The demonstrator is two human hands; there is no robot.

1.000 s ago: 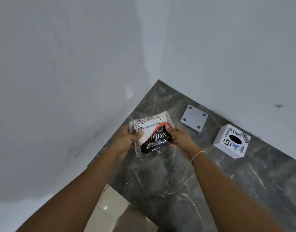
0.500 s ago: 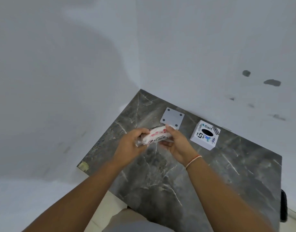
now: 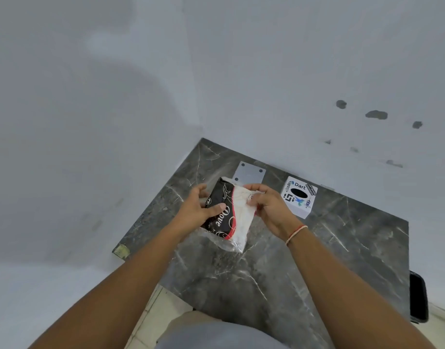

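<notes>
A plastic packet (image 3: pixel 231 217), black, red and white with "Dove" printed on it, is held above the dark marble table (image 3: pixel 254 273). My left hand (image 3: pixel 198 210) grips its black left side, thumb across the print. My right hand (image 3: pixel 269 207) pinches the white upper right edge of the packet. The packet stands lengthwise, its clear lower end hanging toward the table.
A white cube box (image 3: pixel 299 196) with stickers and a dark oval hole stands at the back right. A grey square plate (image 3: pixel 249 173) with corner holes lies behind the packet. White walls meet at the table's far corner. A black object (image 3: pixel 417 298) sits at the table's right edge.
The packet was turned from edge-on to lengthwise, its printed face now toward me. Both hands kept hold and shifted their grip. The camera view has also moved.
</notes>
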